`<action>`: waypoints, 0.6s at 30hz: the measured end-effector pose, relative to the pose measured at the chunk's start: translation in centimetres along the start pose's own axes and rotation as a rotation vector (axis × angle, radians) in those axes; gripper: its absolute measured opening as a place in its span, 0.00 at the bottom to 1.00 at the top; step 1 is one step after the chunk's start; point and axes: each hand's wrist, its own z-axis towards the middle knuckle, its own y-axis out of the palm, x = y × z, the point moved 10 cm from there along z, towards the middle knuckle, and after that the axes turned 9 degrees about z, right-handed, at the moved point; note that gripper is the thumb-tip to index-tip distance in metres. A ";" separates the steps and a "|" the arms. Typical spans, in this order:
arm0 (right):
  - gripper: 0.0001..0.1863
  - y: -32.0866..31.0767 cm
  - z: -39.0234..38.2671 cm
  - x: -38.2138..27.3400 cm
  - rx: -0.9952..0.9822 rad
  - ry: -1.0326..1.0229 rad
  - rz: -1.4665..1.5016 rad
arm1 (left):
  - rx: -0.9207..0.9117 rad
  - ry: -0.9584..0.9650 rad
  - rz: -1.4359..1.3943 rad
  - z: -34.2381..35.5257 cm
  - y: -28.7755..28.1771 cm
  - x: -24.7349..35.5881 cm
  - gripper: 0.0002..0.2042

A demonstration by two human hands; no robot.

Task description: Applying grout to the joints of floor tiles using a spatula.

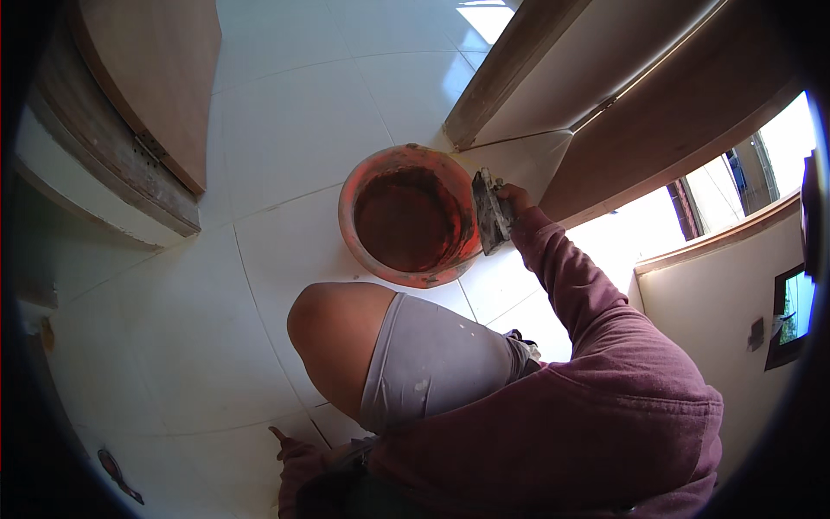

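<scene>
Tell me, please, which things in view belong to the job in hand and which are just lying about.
In use:
- flat trowel, held in the right hand
- round orange tub, beside the trowel

Apparently just about:
- slim dark object on the floor, lower left; too small to identify
- wooden door, upper left, a fixture

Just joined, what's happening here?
A person's right hand grips a flat, grimy trowel-like tool at the right side of a round orange tub, which sits on a pale tiled floor. Whether the tool touches the rim is unclear. The tub's inside is stained dark; I can't tell how much it holds. The left hand, only partly visible, is down low, away from the tub, with nothing seen in it.
</scene>
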 end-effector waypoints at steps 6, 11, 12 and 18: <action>0.18 13.1 -12.4 -3.1 -0.247 -0.011 0.144 | 0.107 -0.044 0.002 -1.2 -1.2 -1.6 0.17; 0.18 12.1 -18.8 -5.8 -0.251 -0.089 0.055 | 0.212 -0.063 0.013 -3.2 -4.3 -2.0 0.17; 0.19 10.6 -20.6 -7.1 -0.220 -0.145 0.041 | 0.232 -0.052 0.022 -3.9 -4.3 -1.3 0.17; 0.18 -1.6 -27.7 -14.2 0.057 -0.320 -0.059 | 0.351 -0.017 0.004 -7.4 -6.9 0.2 0.17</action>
